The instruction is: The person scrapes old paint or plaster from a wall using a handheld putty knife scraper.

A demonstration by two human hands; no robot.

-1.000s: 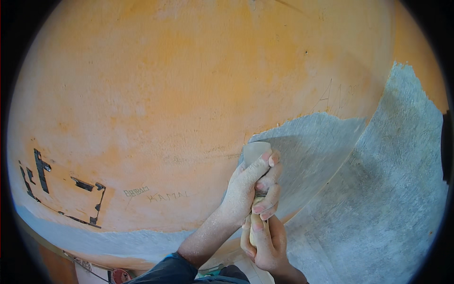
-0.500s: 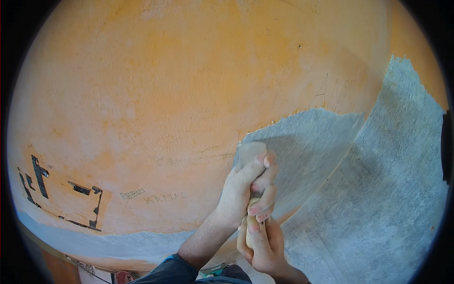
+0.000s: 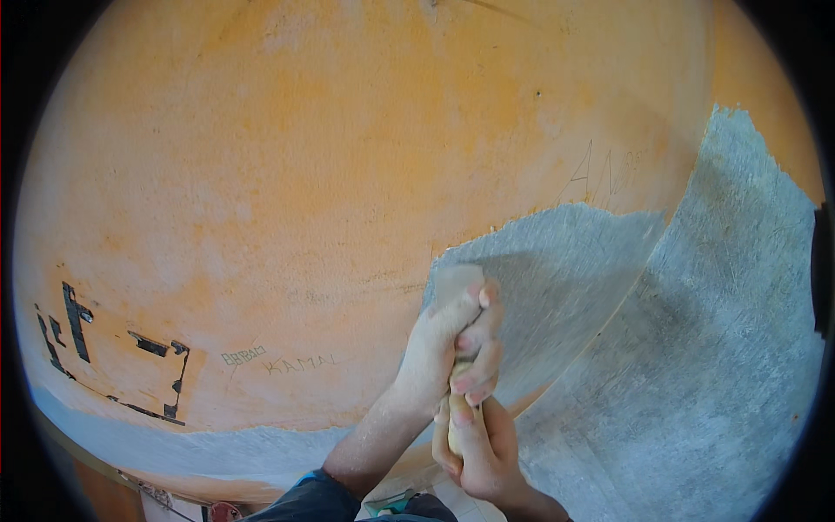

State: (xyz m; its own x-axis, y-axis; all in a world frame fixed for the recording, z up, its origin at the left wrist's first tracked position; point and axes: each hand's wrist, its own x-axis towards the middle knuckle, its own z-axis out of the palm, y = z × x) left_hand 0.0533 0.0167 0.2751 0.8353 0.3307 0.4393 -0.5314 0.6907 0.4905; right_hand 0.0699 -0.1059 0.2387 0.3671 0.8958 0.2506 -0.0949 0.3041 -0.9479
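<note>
Both my hands are wrapped round one scraper, with its flat, dusty blade pointing up the wall. My left hand holds it high, just below the blade, fingers curled round the front. Lower down, my right hand grips the pale yellowish handle. The blade's tip is at the ragged border between the orange paint and the bare grey patch. Whether the edge presses on the wall, I cannot tell. Pale dust coats my left hand and forearm.
A wall corner runs down at the right, with another bared grey surface beyond it. Black tape-like remnants and pencil scribbles mark the orange wall at the lower left. Along the bottom lies a grey stripe; a round reddish object sits below.
Both hands and the scraper appear slightly further left, and the whole view has shifted a little. The grip is the same.
</note>
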